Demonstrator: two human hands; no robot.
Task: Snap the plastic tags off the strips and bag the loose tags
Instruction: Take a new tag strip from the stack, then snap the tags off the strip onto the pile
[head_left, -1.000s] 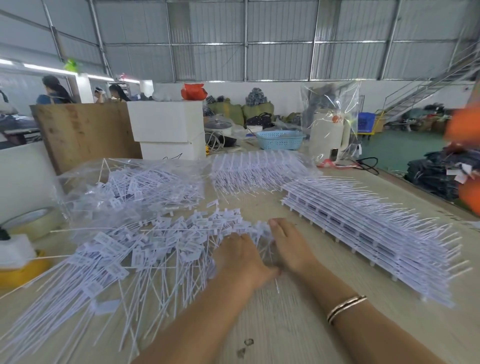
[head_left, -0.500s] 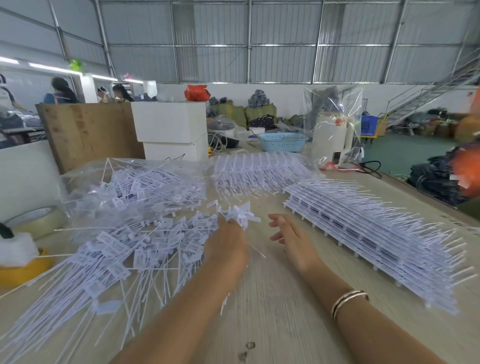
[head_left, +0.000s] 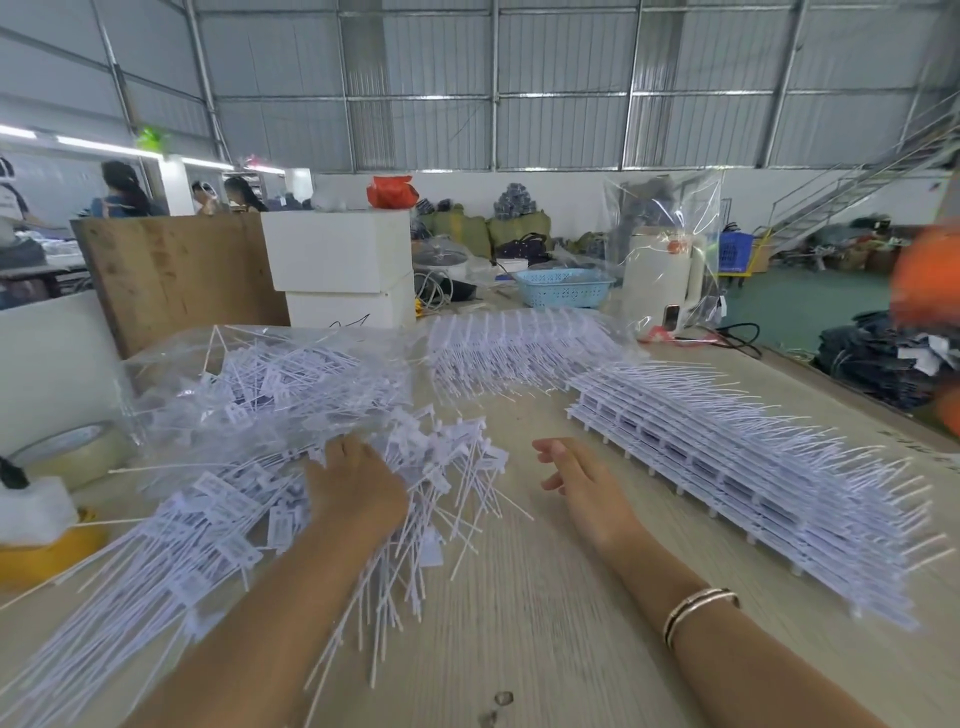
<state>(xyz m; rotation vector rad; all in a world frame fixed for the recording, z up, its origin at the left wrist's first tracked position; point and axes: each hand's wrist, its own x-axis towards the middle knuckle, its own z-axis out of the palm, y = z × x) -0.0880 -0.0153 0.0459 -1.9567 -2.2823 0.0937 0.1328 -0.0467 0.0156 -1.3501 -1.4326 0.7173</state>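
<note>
far left, a roll of tape (head_left: 72, 449) is sitting at the worktop (head_left: 519, 597) edge, and behind the heap a clear plastic bag (head_left: 249, 379) is lying half full of tags. the loose tags (head_left: 218, 514) are fanning across the near left. the left hand (head_left: 353, 488) is resting flat on that heap, fingers buried among the tags, so whether its grip is holding any i cannot tell. the right hand (head_left: 582, 483) is hovering just off the worktop, fingers relaxed, grip holding nothing. further right the stacked strips (head_left: 753, 467) are waiting unbroken. this looks like the gap between snaps: next, the right hand is probably needing to pull a fresh strip over.
</note>
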